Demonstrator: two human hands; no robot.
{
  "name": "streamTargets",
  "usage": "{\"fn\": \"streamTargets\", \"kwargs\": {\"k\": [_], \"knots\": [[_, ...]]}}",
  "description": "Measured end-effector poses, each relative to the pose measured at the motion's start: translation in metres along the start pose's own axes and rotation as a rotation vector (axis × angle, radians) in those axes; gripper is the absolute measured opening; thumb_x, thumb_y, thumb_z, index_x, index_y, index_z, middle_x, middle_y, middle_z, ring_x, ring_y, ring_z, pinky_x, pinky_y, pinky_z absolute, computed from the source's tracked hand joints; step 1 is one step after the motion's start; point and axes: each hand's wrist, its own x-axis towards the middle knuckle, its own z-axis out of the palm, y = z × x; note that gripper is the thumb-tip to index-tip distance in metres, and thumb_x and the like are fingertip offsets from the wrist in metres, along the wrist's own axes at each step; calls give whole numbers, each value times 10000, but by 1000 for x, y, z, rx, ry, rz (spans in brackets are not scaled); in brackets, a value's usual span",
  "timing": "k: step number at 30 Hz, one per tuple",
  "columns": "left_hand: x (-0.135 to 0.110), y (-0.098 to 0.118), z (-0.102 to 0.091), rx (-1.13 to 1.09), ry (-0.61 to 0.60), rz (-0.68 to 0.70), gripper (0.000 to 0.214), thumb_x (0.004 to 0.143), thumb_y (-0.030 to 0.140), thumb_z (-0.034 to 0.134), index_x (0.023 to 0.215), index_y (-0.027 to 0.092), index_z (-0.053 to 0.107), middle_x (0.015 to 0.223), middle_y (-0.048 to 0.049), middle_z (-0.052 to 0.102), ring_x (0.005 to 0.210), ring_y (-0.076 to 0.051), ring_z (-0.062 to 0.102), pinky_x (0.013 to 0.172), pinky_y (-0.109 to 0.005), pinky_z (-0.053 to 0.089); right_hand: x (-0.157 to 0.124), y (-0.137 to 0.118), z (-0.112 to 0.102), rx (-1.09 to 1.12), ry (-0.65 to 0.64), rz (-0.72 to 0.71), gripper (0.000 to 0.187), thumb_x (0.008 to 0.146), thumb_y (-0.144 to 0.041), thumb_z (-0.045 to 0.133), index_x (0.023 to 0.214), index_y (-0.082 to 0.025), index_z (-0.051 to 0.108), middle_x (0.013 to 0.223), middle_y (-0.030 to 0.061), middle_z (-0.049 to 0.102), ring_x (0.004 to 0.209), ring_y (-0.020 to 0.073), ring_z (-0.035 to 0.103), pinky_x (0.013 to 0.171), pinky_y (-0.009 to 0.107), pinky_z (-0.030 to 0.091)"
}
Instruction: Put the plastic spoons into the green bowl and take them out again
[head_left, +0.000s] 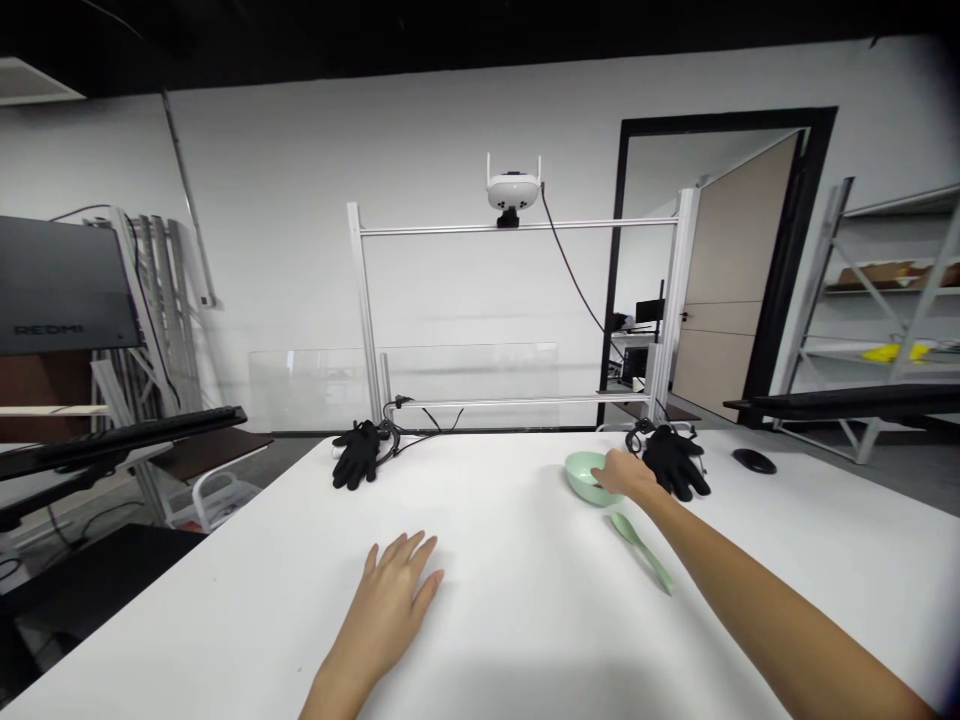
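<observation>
- Pale green bowl (pixel 583 480): on the white tabletop (pixel 510 620), directly under the fingertips of the right hand (pixel 626 475).
- Right hand: reaching forward, fingers bent over the bowl's rim and touching it; whether it is gripping the bowl, I cannot tell.
- Pale green spoon (pixel 640 552): lying on the tabletop, just below the right hand, its tip near the bowl.
- Black glove (pixel 675 462): just beyond the right hand, with cable beside it.
- Left hand (pixel 394 600): open, palm down on the tabletop, fingers spread, holding nothing.
- Second black glove (pixel 357 455): ahead of the left hand, well apart from it.
- Black computer mouse (pixel 754 461): right of the right hand, well apart.
- White camera unit (pixel 513 190): mounted high on an aluminium frame (pixel 517 227), ahead of both hands.
</observation>
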Motion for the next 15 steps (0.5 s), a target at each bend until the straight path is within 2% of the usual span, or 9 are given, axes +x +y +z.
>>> {"fn": "streamTargets", "kwargs": {"k": [6, 11, 15], "knots": [[-3, -6, -1, 19, 1, -20, 530, 1046, 492, 359, 1493, 265, 528, 1567, -77, 516, 1479, -322, 415, 1210, -600, 283, 16, 3, 12, -3, -50, 49, 482, 767, -347, 698, 1172, -87, 725, 1168, 234, 723, 1105, 346, 697, 823, 383, 540], [-4, -7, -1, 15, 6, -30, 527, 1045, 494, 359, 1487, 268, 536, 1565, -78, 520, 1479, -321, 415, 1211, -598, 282, 21, 6, 16, 3, -75, 40, 520, 769, -356, 713, 1212, -84, 715, 1184, 231, 724, 1120, 338, 693, 823, 366, 544], [-5, -8, 2, 7, 14, -28, 522, 1041, 493, 368, 1481, 273, 542, 1553, -77, 535, 1471, -325, 427, 1209, -602, 285, 16, 5, 11, 9, -50, 29, 573, 805, -421, 700, 1253, -63, 692, 1223, 267, 698, 1142, 355, 680, 845, 388, 537]]}}
